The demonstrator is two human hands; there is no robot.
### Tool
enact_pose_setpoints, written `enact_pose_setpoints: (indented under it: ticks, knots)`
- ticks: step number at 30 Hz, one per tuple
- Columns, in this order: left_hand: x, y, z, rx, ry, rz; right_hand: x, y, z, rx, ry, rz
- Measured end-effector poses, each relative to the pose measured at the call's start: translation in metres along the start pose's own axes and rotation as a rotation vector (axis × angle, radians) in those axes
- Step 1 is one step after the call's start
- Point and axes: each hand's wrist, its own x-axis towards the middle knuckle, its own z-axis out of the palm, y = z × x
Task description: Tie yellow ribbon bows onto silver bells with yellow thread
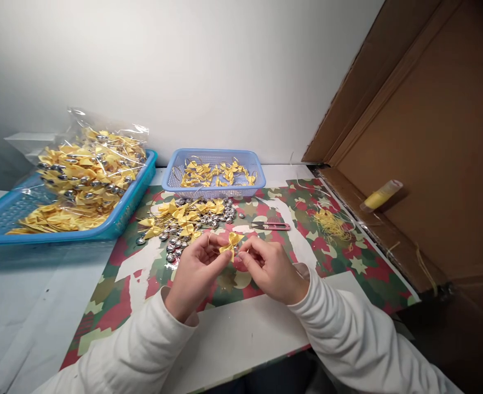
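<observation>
Bow: a small yellow ribbon bow (pixel 231 242) sits between the fingertips of both hands, just above the patterned mat, in front of the loose pile of parts.
Left hand: the left hand (pixel 194 272) is curled, its thumb and forefinger pinched on the bow's left side; the other fingers are folded loosely beneath.
Right hand: the right hand (pixel 269 268) is curled the same way, fingertips closed on the bow's right side and centre; both hands nearly touch each other at the bow.
Sleeves: white sleeves (pixel 348 323) cover both forearms, which rest toward the near table edge.
Loose pile: yellow bows and silver beads (pixel 184 224) lie scattered on the mat just beyond the hands.
Snips: small thread snips (pixel 271 225) lie on the mat just beyond the right hand, apart from it.
Light basket: a pale blue basket (pixel 212 190) with bows stands behind the pile, against the wall.
Large tray: a bright blue tray (pixel 120 219) holding a clear bag of bows stands far left.
Thread scraps: yellow thread scraps (pixel 331 223) lie to the right on the mat.
Mat: the red, green and white mat (pixel 348 262) has bare room right of the hands.
Right edge: a cardboard panel (pixel 430 164) closes the right side, a yellow tube (pixel 381 195) lying against it.
</observation>
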Motion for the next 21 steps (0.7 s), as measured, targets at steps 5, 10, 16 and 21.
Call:
enact_pose_setpoints:
  ticks: [5, 10, 16, 21]
  knots:
    - [0.001, 0.001, 0.000, 0.003, -0.013, 0.034, 0.000, -0.002, -0.001, 0.015, 0.008, -0.014]
    - [0.001, 0.000, 0.000, 0.026, -0.013, 0.060, 0.000, -0.002, -0.001, 0.011, 0.017, -0.002]
    - [-0.001, -0.003, -0.002, 0.111, -0.025, 0.118, -0.001, 0.000, 0.000, 0.002, 0.016, 0.001]
    - [-0.001, -0.012, -0.005, 0.247, -0.032, 0.234, -0.001, 0.002, 0.001, -0.001, 0.004, 0.013]
